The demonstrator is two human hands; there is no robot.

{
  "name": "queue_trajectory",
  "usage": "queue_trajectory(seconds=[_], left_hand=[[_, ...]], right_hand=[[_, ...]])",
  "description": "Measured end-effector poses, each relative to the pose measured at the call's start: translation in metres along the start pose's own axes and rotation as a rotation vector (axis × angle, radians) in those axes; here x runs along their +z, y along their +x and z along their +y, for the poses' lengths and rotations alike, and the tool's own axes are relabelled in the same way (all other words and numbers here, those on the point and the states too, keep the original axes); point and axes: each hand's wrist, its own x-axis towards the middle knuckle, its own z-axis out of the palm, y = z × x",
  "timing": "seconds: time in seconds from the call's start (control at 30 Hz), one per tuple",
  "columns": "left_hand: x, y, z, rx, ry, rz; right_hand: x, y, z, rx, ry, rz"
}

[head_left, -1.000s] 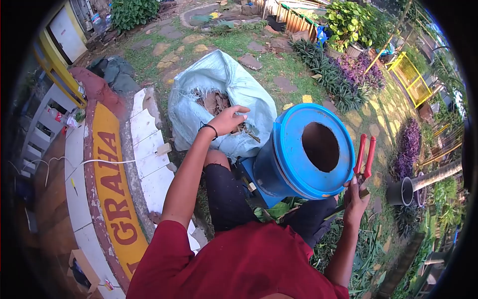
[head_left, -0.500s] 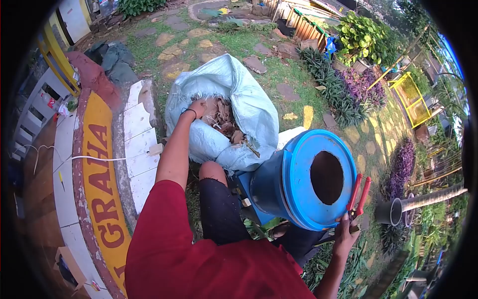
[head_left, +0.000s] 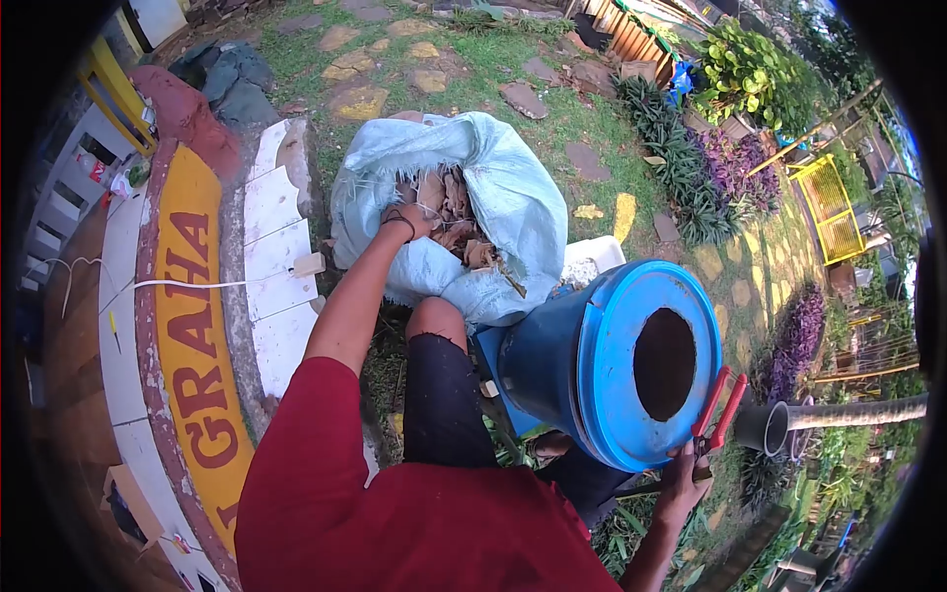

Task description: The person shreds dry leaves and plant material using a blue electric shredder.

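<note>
My left hand (head_left: 416, 221) reaches into the mouth of a pale blue woven sack (head_left: 518, 183), among dry brown leaves (head_left: 456, 202); its fingertips are hidden there. Right of the sack stands a blue bucket (head_left: 538, 360) with a blue lid (head_left: 631, 306) that has a large round dark opening. My right hand (head_left: 681, 483) is closed at the lid's lower right edge, around pruning shears with red handles (head_left: 718, 409) pointing up. A piece of stem also shows by this hand.
A white container (head_left: 592, 259) sits behind the bucket. To the left runs a low wall with yellow lettered paint (head_left: 197, 345) and white tiles (head_left: 276, 237). Plants (head_left: 681, 158), grass with stepping stones and a grey pot (head_left: 762, 428) lie beyond.
My left hand has moved right and slightly down, deeper among the leaves. The sack's rim has shifted and sagged at the top. The view has shifted a little; my right hand still holds the shears.
</note>
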Motion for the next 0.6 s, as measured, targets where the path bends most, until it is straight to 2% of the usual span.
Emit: queue_trajectory(seconds=[0.03,0.1,0.13,0.2,0.23,0.3,0.33,0.37,0.4,0.43,0.47,0.5,0.53,0.6], left_hand=[[0.002,0.008,0.006,0.003,-0.003,0.013],[0.012,0.025,0.011,-0.112,-0.214,0.079],[0.030,0.049,0.008,-0.060,-0.250,0.081],[0.031,0.037,0.025,0.127,-0.341,0.142],[0.025,0.032,0.030,0.132,-0.336,0.142],[0.009,0.016,0.034,0.266,-0.401,0.121],[-0.029,-0.016,0.042,0.194,-0.470,-0.054],[-0.051,-0.036,0.048,0.230,-0.539,0.052],[-0.056,-0.037,0.045,0.285,-0.590,0.247],[-0.058,-0.033,0.040,0.340,-0.618,0.444],[-0.063,-0.019,0.033,0.414,-0.620,0.728],[-0.096,-0.025,0.030,0.429,-0.336,0.661],[-0.128,-0.050,0.041,0.509,-0.800,0.576],[-0.184,-0.091,0.054,0.292,-1.205,0.164]], right_hand=[[0.000,0.000,0.004,-0.015,0.033,0.013],[0.002,-0.002,0.005,-0.026,0.061,0.035],[0.004,-0.003,0.003,-0.031,0.065,0.037],[0.006,-0.003,-0.001,-0.029,0.090,0.058],[0.002,-0.002,0.003,-0.034,0.125,0.036],[0.002,-0.002,0.001,-0.016,0.121,0.035],[0.001,-0.002,0.001,-0.005,0.115,0.025],[-0.002,-0.001,0.006,-0.020,0.128,0.005],[-0.002,-0.002,0.005,-0.025,0.138,-0.003],[-0.001,-0.002,0.002,-0.028,0.151,0.001],[0.000,-0.003,0.000,-0.028,0.166,0.008],[-0.002,-0.003,0.001,-0.042,0.155,-0.017],[-0.004,-0.004,0.000,-0.048,0.166,-0.010],[-0.005,-0.004,0.000,-0.018,0.189,-0.031]])
